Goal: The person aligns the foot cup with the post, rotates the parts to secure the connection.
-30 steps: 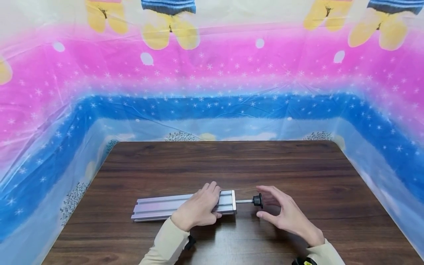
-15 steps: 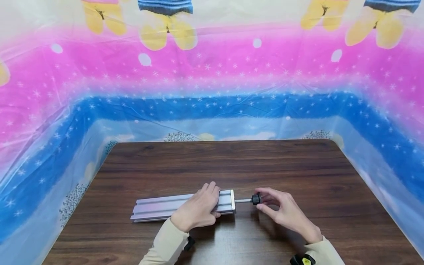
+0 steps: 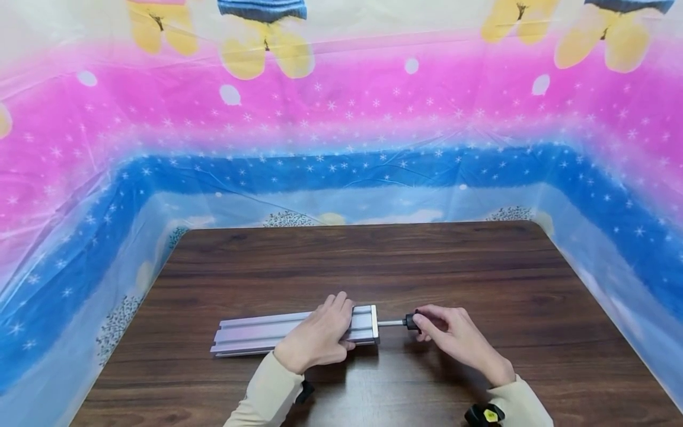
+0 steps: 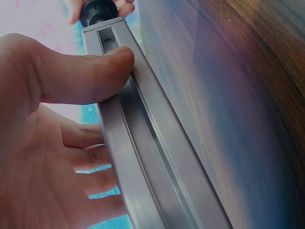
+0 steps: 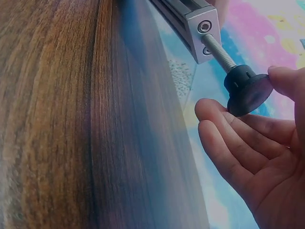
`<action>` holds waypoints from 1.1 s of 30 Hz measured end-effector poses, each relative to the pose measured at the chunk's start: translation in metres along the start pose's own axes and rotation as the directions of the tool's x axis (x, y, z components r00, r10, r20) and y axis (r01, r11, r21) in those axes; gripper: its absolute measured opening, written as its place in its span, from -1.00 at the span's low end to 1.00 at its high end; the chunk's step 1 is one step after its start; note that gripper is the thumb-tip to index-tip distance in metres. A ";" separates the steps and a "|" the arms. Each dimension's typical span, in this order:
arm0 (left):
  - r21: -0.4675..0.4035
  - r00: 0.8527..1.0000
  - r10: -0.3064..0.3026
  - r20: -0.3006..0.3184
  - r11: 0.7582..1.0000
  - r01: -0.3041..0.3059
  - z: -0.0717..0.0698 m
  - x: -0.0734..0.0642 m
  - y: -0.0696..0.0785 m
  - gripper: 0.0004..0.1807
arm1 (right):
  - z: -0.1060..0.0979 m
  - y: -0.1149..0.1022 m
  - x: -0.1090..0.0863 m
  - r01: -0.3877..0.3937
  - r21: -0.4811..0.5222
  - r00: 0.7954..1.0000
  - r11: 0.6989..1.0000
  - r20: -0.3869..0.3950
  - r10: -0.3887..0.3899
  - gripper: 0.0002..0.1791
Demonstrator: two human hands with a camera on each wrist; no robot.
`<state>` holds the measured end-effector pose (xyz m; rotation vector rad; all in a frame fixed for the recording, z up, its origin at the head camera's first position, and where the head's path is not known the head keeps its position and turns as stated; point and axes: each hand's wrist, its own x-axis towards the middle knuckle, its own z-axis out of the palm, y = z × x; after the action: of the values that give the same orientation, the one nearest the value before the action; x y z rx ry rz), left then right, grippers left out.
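A silver slotted aluminium profile (image 3: 248,338) lies on the table, with an end plate (image 5: 195,36) on its right end. My left hand (image 3: 316,335) grips it near that end; in the left wrist view the thumb (image 4: 95,76) lies across the slot, the other fingers on the far side. From the plate a threaded stem (image 5: 221,53) sticks out, carrying a black levelling foot (image 5: 250,93). My right hand (image 3: 456,338) pinches the rim of this foot between thumb and fingers. In the right wrist view two bolt heads show in the plate beside the stem.
The dark wood-grain table (image 3: 352,261) extends around the work on all sides. A pink and blue printed cloth (image 3: 341,130) hangs behind it and along both sides. Black wrist straps (image 3: 476,415) show at the sleeves.
My right hand was spread around the foot without gripping it; its fingers have closed in, and thumb and fingers now pinch the rim. The left hand and profile have stayed put.
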<state>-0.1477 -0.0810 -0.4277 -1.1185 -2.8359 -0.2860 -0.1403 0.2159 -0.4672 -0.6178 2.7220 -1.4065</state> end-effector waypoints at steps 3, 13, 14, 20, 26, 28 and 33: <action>-0.002 1.000 0.005 0.001 1.000 -0.005 0.000 0.000 0.001 -0.58 | 0.000 0.001 0.001 -0.006 -0.013 1.000 1.000 0.000 0.006 -0.67; 0.000 1.000 0.009 0.003 1.000 -0.009 -0.001 0.000 0.002 -0.57 | 0.000 0.003 0.003 -0.057 -0.028 0.998 0.998 0.034 0.058 -0.60; -0.006 1.000 0.007 0.005 1.000 -0.006 -0.001 -0.001 0.002 -0.57 | 0.000 0.004 0.003 -0.053 -0.031 0.998 0.998 0.035 0.054 -0.60; -0.046 1.000 -0.007 0.013 0.999 0.008 -0.003 -0.001 0.002 -0.55 | 0.000 0.006 -0.006 0.062 -0.027 0.997 0.998 -0.034 -0.063 -0.56; -0.080 1.000 -0.023 0.000 0.997 0.023 -0.005 -0.001 0.001 -0.52 | 0.000 0.004 -0.010 0.234 -0.024 0.966 0.972 -0.104 -0.235 -0.30; -0.086 1.000 -0.026 -0.002 0.996 0.026 -0.006 -0.001 0.000 -0.52 | 0.000 0.003 -0.009 0.271 -0.024 0.955 0.962 -0.116 -0.272 -0.32; -0.091 1.000 -0.022 -0.011 0.996 0.021 -0.008 -0.002 0.001 -0.51 | -0.002 0.002 -0.006 0.280 0.002 0.953 0.960 -0.117 -0.278 -0.35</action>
<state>-0.1456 -0.0834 -0.4206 -1.0987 -2.8523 -0.4263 -0.1353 0.2207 -0.4683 -0.9844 2.7926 -1.5677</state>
